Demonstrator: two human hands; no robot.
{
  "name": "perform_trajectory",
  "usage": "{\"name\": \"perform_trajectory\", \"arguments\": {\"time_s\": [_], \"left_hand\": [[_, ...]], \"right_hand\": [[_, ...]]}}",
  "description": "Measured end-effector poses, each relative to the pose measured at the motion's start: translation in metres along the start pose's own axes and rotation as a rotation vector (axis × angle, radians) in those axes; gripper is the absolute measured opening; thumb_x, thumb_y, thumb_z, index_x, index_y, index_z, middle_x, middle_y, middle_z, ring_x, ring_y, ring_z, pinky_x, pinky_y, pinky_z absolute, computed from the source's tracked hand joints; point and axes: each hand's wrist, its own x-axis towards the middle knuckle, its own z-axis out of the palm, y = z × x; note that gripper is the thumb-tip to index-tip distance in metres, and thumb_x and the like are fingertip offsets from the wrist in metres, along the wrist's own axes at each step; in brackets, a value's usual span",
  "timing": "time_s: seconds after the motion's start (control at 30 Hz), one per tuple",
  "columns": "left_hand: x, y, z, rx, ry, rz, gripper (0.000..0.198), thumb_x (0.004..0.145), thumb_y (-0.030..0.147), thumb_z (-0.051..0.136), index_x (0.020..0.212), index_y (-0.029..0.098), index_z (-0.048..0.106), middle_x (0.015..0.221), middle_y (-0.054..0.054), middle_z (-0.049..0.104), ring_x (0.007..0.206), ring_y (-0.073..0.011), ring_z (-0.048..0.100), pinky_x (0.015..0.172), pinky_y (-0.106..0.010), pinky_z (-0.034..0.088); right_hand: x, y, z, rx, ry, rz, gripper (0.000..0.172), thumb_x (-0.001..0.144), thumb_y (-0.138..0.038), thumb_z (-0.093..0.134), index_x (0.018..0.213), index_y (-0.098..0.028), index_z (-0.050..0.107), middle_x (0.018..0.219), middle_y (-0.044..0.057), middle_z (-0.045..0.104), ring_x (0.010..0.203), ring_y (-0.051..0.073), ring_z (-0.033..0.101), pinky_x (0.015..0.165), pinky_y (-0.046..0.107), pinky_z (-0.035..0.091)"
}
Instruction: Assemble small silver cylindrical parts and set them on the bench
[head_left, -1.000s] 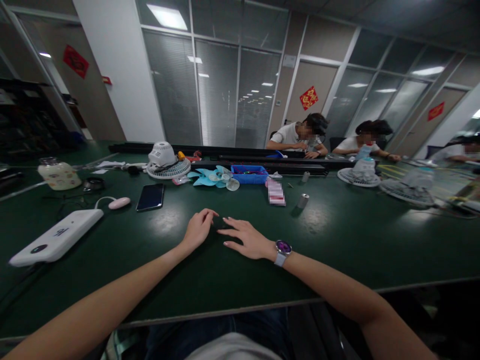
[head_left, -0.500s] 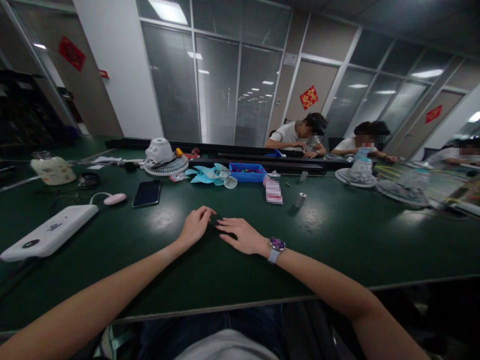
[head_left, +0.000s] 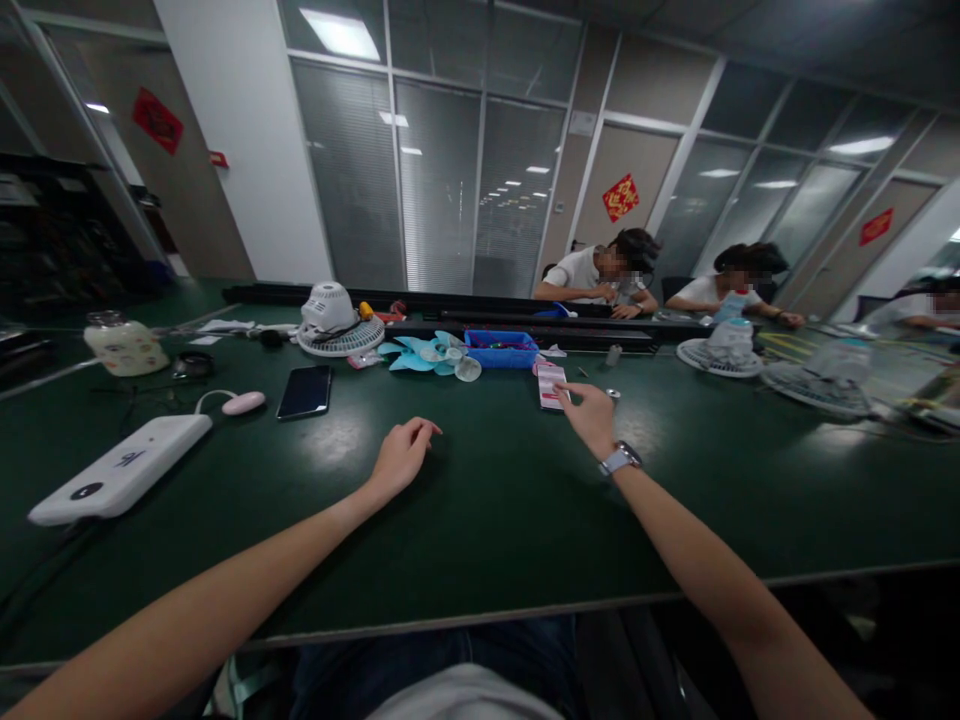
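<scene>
My right hand (head_left: pixel 591 415), with a watch (head_left: pixel 621 458) at its wrist, reaches over the table. Its fingers are apart, and the fingertips are at the right edge of a phone (head_left: pixel 550 375) with a lit white and pink screen. Whether they touch the screen I cannot tell. Partly hidden behind this hand is a small silver metal cylinder (head_left: pixel 613 394). My left hand (head_left: pixel 403 455) rests on the green table top (head_left: pixel 465 540), loosely bent with the index finger stretched out, and holds nothing.
Along the back lie a blue tray (head_left: pixel 501 350), light-blue fan blades (head_left: pixel 424 354) and a white fan part (head_left: pixel 328 308). To the left are a dark phone (head_left: pixel 304 391), a white power bank-like box (head_left: pixel 124 470) and a jar (head_left: pixel 126 345). People (head_left: pixel 592 272) sit across the table.
My right hand has moved from beside my left hand forward and right to the lit phone. My left hand stays in nearly the same place. The view has shifted slightly.
</scene>
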Motion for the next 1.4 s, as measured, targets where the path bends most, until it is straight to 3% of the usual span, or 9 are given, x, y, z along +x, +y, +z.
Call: {"name": "perform_trajectory", "arguments": {"time_s": [0.17, 0.3, 0.57, 1.07, 1.3, 1.4], "left_hand": [[0.001, 0.0, 0.001, -0.001, -0.006, 0.006, 0.04, 0.092, 0.041, 0.035, 0.092, 0.021, 0.07, 0.071, -0.001, 0.063, 0.072, -0.0198, 0.063, 0.065, -0.029, 0.042], [0.001, -0.002, 0.001, 0.01, -0.007, 0.007, 0.04, 0.092, 0.042, 0.035, 0.093, 0.021, 0.069, 0.071, -0.001, 0.064, 0.073, -0.0203, 0.063, 0.065, -0.029, 0.042], [0.002, -0.003, 0.002, 0.023, -0.017, 0.009, 0.039, 0.092, 0.041, 0.036, 0.093, 0.021, 0.069, 0.073, -0.001, 0.064, 0.075, -0.0207, 0.062, 0.066, -0.029, 0.041], [0.0, 0.0, 0.0, 0.022, -0.017, 0.009, 0.04, 0.092, 0.042, 0.036, 0.094, 0.021, 0.07, 0.072, -0.001, 0.065, 0.073, -0.0203, 0.064, 0.065, -0.029, 0.042], [0.0, 0.0, 0.0, 0.018, -0.027, 0.007, 0.041, 0.092, 0.043, 0.036, 0.094, 0.021, 0.07, 0.072, -0.001, 0.065, 0.071, -0.0201, 0.063, 0.063, -0.028, 0.042], [0.0, -0.001, 0.001, 0.022, -0.028, 0.006, 0.04, 0.092, 0.042, 0.036, 0.094, 0.021, 0.07, 0.072, -0.002, 0.065, 0.074, -0.0208, 0.063, 0.065, -0.029, 0.042]], "right_hand": [[0.018, 0.064, -0.029, -0.289, 0.088, 0.284, 0.035, 0.087, -0.038, 0.053, 0.107, -0.02, 0.075, 0.095, 0.013, 0.075, 0.083, 0.026, 0.068, 0.074, 0.033, 0.048], [0.018, 0.085, -0.034, -0.312, 0.069, 0.38, 0.035, 0.085, -0.035, 0.054, 0.108, -0.019, 0.075, 0.093, 0.014, 0.075, 0.082, 0.026, 0.068, 0.073, 0.034, 0.048], [0.017, 0.09, -0.028, -0.254, 0.008, 0.413, 0.032, 0.083, -0.034, 0.057, 0.105, -0.02, 0.075, 0.093, 0.011, 0.075, 0.084, 0.026, 0.069, 0.074, 0.034, 0.05], [0.014, 0.086, -0.029, -0.151, 0.053, 0.489, 0.029, 0.077, -0.033, 0.061, 0.094, -0.018, 0.078, 0.087, 0.011, 0.076, 0.082, 0.025, 0.069, 0.076, 0.033, 0.051], [0.008, 0.089, -0.022, -0.062, 0.031, 0.554, 0.048, 0.071, -0.036, 0.071, 0.115, -0.017, 0.07, 0.095, 0.011, 0.075, 0.085, 0.022, 0.07, 0.075, 0.03, 0.053], [0.006, 0.093, -0.021, -0.05, -0.011, 0.566, 0.05, 0.067, -0.032, 0.075, 0.113, -0.013, 0.07, 0.092, 0.012, 0.075, 0.084, 0.023, 0.071, 0.073, 0.03, 0.054]]}}
